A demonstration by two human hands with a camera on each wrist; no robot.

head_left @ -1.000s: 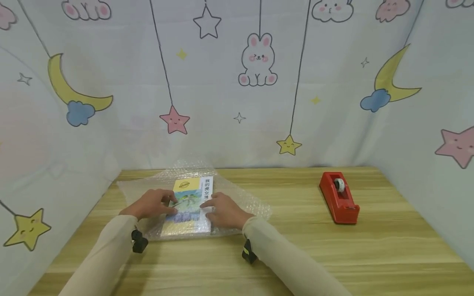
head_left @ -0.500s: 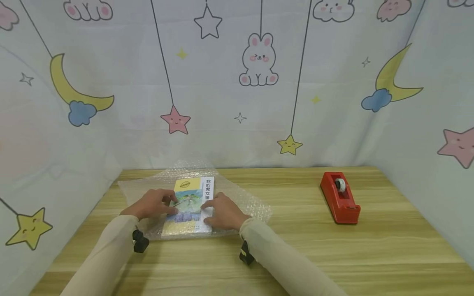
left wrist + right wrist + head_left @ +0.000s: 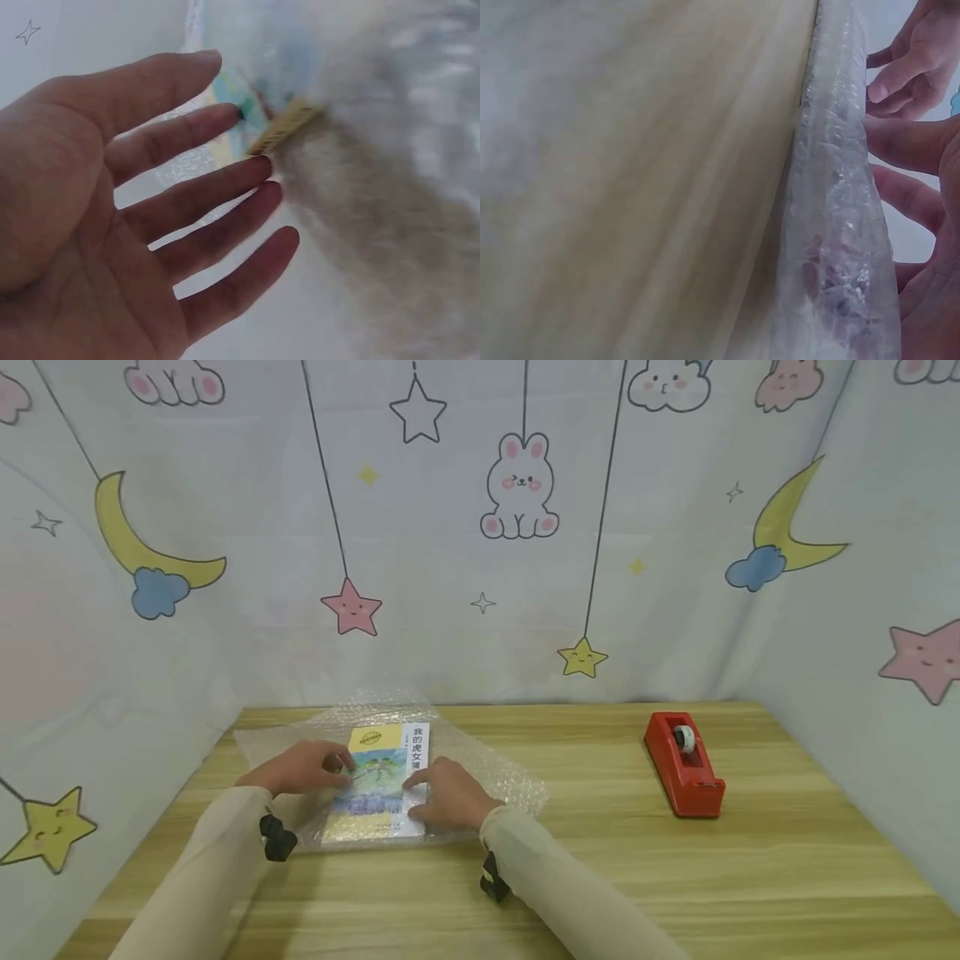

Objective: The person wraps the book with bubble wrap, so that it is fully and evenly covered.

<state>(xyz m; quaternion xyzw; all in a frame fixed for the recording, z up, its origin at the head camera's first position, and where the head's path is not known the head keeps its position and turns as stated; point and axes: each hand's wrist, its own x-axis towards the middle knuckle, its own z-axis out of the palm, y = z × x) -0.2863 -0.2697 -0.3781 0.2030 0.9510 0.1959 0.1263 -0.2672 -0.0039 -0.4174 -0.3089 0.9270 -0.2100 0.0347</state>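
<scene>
While left hand (image 3: pixel 302 767) and right hand (image 3: pixel 452 795), both unclenched, touched the book (image 3: pixel 381 778), printed cloth (image 3: pixel 442 552) bounded the surface (image 3: pixel 787 860) at twelve o'clock.

book (image 3: pixel 375 785): yellow-blue-white cover, face up, flat | bubble wrap (image 3: pixel 495 768): clear, spread out around book

Head camera faces forward and down on the bubble wrap (image 3: pixel 498 768); wrist cameras look close past each palm (image 3: pixel 75 240). Head and right wrist views share left hand (image 3: pixel 303 767) and right hand (image 3: pixel 452 795).
</scene>
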